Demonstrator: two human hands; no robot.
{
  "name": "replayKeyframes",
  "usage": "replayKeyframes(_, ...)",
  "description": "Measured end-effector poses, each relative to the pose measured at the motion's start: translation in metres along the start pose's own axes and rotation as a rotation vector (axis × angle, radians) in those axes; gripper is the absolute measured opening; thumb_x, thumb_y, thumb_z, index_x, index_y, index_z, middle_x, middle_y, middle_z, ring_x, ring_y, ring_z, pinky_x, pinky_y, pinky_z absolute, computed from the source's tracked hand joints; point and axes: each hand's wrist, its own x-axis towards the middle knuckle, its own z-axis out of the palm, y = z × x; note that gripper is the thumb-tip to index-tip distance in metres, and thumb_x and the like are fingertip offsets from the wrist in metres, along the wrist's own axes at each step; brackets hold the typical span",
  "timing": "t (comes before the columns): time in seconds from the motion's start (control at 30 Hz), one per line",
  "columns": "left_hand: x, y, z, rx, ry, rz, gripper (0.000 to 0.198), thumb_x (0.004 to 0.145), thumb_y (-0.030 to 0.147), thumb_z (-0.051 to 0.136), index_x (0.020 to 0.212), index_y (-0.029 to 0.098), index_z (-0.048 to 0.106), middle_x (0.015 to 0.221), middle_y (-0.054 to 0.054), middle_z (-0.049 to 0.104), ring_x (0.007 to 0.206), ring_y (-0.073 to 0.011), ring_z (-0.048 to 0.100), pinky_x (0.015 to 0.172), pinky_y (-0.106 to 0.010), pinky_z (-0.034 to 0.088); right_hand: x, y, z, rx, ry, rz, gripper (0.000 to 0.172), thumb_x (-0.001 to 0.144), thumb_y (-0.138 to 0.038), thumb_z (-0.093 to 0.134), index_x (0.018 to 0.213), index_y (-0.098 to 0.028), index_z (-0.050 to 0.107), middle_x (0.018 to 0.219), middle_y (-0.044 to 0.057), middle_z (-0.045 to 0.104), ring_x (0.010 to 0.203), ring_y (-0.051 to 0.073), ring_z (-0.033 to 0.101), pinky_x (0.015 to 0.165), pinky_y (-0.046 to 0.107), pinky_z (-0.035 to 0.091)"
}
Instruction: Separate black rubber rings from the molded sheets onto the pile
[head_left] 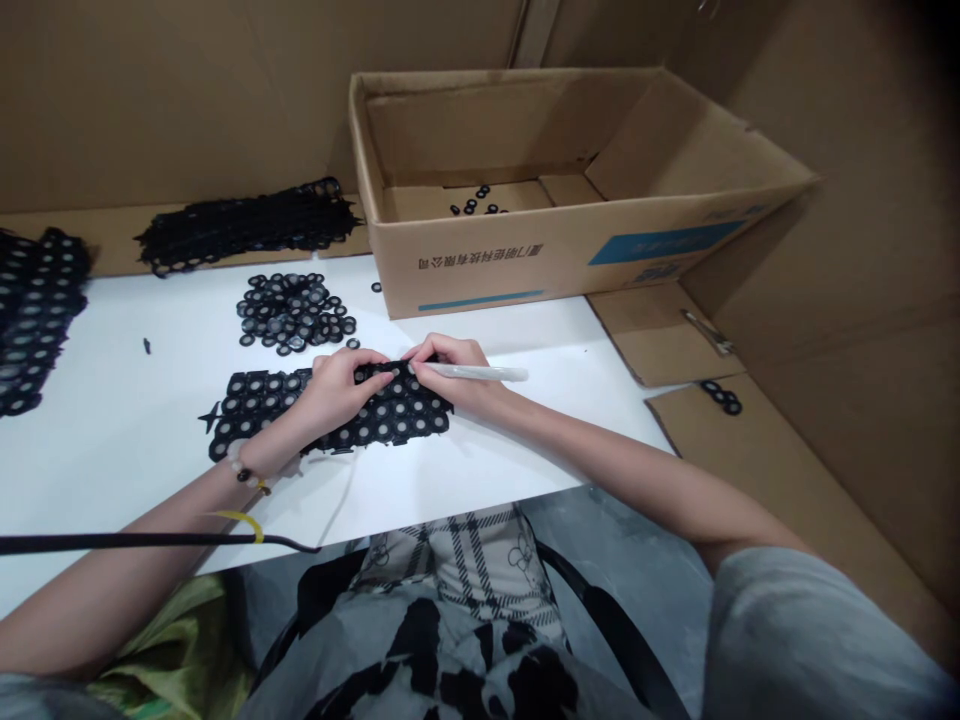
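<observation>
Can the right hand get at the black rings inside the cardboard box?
Probably yes: the right hand, holding a white pen, must only pass over the box's front wall to the rings.

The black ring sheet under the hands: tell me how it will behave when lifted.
The black ring sheet will probably droop, since the similar sheets piled at the back look bent. It is likely light for its size, being thin rings joined by narrow links. Those links may part easily: a heap of separate rings lies nearby.
</observation>
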Motion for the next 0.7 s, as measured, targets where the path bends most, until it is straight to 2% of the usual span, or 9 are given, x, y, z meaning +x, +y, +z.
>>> replayKeyframes(0.13, 0.001, 0.001, 0.001, 0.033, 0.005, -0.046, 0.035, 0.080, 0.046, 0.057, 0.095, 0.020, 0.074, 0.095, -0.007, 0.075, 0.086, -0.0261, 0.062, 0.086, -0.041, 0.042, -0.002, -0.001, 0.004, -0.127, -0.019, -0.048, 0.010, 0.085, -0.026, 0.055, 0.077, -0.021, 0.058, 0.096, 0.003, 0.072, 0.087, 0.017, 0.067, 0.081, 0.031, 0.049)
replayKeyframes(0.33, 0.003, -0.001, -0.003, 0.006, -0.087, -0.054, 0.037, 0.079, 0.048, 0.058, 0.097, 0.021, 0.074, 0.099, -0.006, 0.075, 0.095, -0.0288, 0.063, 0.092, -0.043, 0.042, -0.004, -0.003, 0.009, -0.215, -0.004, -0.085, 0.009, 0.086, -0.023, 0.052, 0.080, -0.021, 0.058, 0.094, 0.002, 0.071, 0.086, 0.016, 0.065, 0.082, 0.031, 0.047)
replayKeyframes(0.43, 0.005, -0.004, -0.010, -0.015, -0.141, 0.016, 0.039, 0.080, 0.048, 0.058, 0.102, 0.020, 0.072, 0.104, -0.006, 0.074, 0.096, -0.0265, 0.064, 0.091, -0.039, 0.045, -0.004, -0.006, 0.006, -0.182, 0.027, -0.064, 0.009, 0.085, -0.022, 0.053, 0.079, -0.020, 0.059, 0.092, 0.002, 0.071, 0.083, 0.015, 0.065, 0.080, 0.030, 0.048)
replayKeyframes(0.57, 0.006, -0.004, -0.019, 0.048, -0.099, 0.044, 0.036, 0.081, 0.048, 0.058, 0.099, 0.019, 0.071, 0.103, -0.007, 0.074, 0.092, -0.0255, 0.065, 0.085, -0.037, 0.047, -0.003, -0.007, 0.001, -0.032, 0.103, 0.006, 0.011, 0.083, -0.025, 0.058, 0.074, -0.020, 0.059, 0.088, 0.003, 0.072, 0.083, 0.017, 0.067, 0.077, 0.031, 0.050)
replayKeyframes(0.7, 0.005, -0.003, -0.018, -0.005, -0.086, 0.053, 0.030, 0.081, 0.047, 0.059, 0.088, 0.020, 0.071, 0.094, -0.005, 0.075, 0.087, -0.0243, 0.065, 0.082, -0.035, 0.046, -0.001, -0.007, -0.001, 0.100, 0.072, -0.002, 0.012, 0.081, -0.030, 0.063, 0.074, -0.019, 0.061, 0.106, 0.007, 0.072, 0.102, 0.020, 0.067, 0.093, 0.037, 0.049)
